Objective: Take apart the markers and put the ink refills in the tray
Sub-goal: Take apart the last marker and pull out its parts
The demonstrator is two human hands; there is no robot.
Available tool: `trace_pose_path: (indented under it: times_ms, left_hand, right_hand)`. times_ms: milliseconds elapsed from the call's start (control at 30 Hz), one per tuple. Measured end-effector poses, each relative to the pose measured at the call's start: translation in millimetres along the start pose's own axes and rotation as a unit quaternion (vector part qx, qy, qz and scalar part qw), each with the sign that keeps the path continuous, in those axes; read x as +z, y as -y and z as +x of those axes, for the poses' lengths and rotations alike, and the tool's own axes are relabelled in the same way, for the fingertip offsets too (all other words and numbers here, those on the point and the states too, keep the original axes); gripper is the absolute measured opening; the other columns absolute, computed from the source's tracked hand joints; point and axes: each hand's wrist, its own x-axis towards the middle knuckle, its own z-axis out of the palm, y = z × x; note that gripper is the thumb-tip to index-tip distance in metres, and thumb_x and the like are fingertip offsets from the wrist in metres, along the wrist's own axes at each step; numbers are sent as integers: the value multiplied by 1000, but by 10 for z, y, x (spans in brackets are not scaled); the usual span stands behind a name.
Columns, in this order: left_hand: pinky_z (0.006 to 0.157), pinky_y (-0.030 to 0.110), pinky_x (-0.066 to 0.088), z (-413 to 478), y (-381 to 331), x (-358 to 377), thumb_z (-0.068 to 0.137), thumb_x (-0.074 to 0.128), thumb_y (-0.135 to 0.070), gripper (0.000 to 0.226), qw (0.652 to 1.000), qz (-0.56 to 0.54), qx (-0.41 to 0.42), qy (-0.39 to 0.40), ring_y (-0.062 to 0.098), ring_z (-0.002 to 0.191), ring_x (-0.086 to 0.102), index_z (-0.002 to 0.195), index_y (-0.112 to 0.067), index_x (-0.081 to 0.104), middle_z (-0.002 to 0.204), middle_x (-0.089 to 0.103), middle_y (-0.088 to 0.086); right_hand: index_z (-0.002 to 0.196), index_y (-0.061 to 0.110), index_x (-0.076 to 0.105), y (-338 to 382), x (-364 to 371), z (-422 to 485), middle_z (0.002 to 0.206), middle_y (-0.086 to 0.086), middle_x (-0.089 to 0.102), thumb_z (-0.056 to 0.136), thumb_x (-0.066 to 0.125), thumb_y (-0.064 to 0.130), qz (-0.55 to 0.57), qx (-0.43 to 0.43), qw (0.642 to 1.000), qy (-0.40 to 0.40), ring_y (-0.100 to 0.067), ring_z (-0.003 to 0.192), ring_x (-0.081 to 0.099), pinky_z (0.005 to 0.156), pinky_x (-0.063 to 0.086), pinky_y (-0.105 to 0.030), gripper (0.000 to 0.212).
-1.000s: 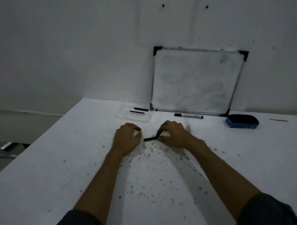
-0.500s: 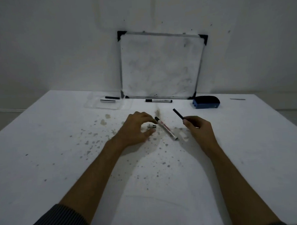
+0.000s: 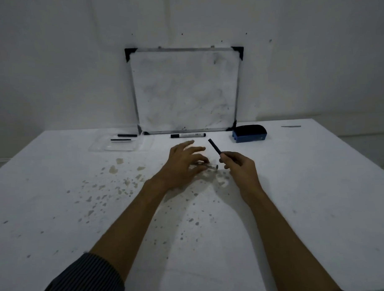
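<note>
Half a second on, the left hand (image 3: 183, 162) has dropped over the emptied marker parts, its grip unclear, while the right hand (image 3: 237, 165) still pinches the ink refill (image 3: 214, 146) aloft, right of the far-left tray (image 3: 97, 146) holding two refills on the counter (image 3: 297, 185).

A bare, dim room that reads as a plain office or classroom corner: blank white walls (image 3: 53, 63) flecked with small dark marks, and a white desk (image 3: 58, 215) spattered with ink stains. A smudged whiteboard (image 3: 186, 91) leans against the wall, with a blue eraser (image 3: 249, 133) and a marker (image 3: 188, 135) lying at its foot.
</note>
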Motion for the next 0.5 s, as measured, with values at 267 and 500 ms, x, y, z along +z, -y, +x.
trace_pose_path:
  times_ms: [267, 500]
  left_hand:
    - [88, 13, 47, -235, 148, -449, 102, 61, -47, 22, 981, -158, -66, -88, -12, 110, 56, 102, -32, 77, 110, 72, -22]
    - [61, 13, 43, -651, 558, -355, 96, 56, -67, 51, 924, -314, -186, -118, 7, 57, 60, 78, -25, 79, 78, 76, 10]
  right_hand:
    - [109, 13, 77, -13, 275, -79, 85, 3, 76, 94, 72, 23, 116, 74, 990, 34, -6, 70, 62, 66, 52, -21, 18]
    - [111, 7, 74, 103, 606, 46, 85, -1, 67, 88, 79, 18, 331, 235, 909, 97, -10, 66, 56, 61, 49, -23, 25]
